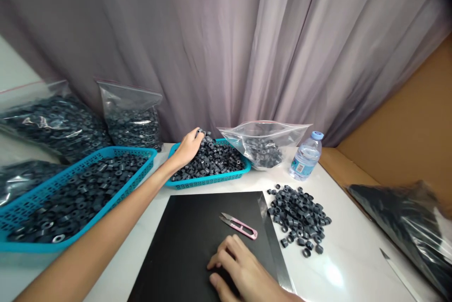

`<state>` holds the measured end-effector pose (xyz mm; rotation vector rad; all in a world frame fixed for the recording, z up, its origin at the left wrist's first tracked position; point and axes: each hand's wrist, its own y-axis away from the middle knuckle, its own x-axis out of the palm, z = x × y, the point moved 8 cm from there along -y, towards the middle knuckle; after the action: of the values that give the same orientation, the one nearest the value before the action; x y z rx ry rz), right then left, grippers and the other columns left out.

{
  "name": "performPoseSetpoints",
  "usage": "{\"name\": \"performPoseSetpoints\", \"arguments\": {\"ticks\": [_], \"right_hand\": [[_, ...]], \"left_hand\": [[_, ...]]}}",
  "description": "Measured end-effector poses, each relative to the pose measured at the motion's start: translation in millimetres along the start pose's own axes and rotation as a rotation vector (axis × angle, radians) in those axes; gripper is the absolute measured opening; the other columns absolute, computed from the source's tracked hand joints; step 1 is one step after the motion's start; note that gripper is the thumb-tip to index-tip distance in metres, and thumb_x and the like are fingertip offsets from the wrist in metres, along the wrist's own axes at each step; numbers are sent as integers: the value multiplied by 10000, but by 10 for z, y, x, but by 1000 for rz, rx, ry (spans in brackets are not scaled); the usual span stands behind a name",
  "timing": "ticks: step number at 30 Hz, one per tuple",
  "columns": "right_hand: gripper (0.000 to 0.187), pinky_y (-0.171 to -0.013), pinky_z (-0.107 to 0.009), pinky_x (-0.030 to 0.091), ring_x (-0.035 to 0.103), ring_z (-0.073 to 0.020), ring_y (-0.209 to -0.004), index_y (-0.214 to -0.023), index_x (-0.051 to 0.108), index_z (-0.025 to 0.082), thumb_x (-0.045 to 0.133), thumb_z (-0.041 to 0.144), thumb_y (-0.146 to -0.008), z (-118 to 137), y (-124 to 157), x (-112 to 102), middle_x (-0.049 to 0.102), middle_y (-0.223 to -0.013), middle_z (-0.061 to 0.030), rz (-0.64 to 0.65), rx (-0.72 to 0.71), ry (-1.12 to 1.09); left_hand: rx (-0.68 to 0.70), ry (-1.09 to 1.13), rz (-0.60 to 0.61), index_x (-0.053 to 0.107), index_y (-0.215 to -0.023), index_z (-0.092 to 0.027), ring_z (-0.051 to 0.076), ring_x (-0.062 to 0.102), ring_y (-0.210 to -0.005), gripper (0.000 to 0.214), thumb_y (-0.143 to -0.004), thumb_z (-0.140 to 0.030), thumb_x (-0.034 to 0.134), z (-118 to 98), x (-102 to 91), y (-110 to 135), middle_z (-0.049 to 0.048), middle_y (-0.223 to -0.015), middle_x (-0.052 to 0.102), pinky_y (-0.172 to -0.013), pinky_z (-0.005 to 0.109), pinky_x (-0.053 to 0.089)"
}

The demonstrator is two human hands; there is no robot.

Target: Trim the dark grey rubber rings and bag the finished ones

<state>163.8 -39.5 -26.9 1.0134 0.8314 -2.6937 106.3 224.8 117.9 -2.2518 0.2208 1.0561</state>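
Observation:
My left hand (pixel 189 147) reaches over the far blue basket (pixel 208 179), its fingers closed round some small dark grey plastic rings at the heap's top. Part of that grip is hidden behind the hand. More such rings (pixel 222 160) fill the basket. My right hand (pixel 240 266) rests low over the black mat (pixel 187 226), fingers loosely bent and apart, holding nothing. Just beyond its fingertips lie pink thread snips (pixel 240 225). To the right of the mat, a loose pile of rings (pixel 298 215) is spread on the white table.
A larger blue basket (pixel 150 156) of rings stands left, near bagged parts (pixel 132 123). An open zip bag (pixel 266 149) with rings leans by the far basket, beside a water bottle (pixel 306 156). At right are a craft knife (pixel 399 273) and a dark plastic-wrapped bundle (pixel 406 226).

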Motion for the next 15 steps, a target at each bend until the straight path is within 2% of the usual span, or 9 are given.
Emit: {"name": "performPoseSetpoints", "arguments": {"ticks": [4,8,12,15], "right_hand": [[260,-891,-287,517,588,-176,-994,-1129,557,224,581,124,-890,7,5,1,587,-1072,-49,30,2,7],[263,-874,-291,521,590,-179,-979,-1129,554,222,572,116,-889,23,9,-7,590,-1063,-53,32,1,2],[262,-892,-305,517,574,-184,-989,-1136,559,216,545,98,-903,64,10,-33,584,-1074,-61,40,18,-23],[256,-890,-320,519,562,-189,-988,-1143,556,210,529,98,-915,84,16,-49,575,-1079,-68,48,37,-24]], "left_hand": [[6,39,10,624,-1039,-161,242,641,-900,389,-1002,-397,317,-30,-33,307,63,-952,701,-824,364,496],[58,48,114,574,-931,-217,208,598,-727,299,-965,-407,345,-126,3,832,-2,-758,629,-713,311,462],[123,26,217,537,-897,-240,206,605,-789,219,-967,-372,376,-189,127,1374,-1,-836,611,-752,315,454],[140,20,282,540,-912,-240,212,618,-814,201,-969,-340,375,-157,282,1620,10,-866,616,-762,324,476]]}}
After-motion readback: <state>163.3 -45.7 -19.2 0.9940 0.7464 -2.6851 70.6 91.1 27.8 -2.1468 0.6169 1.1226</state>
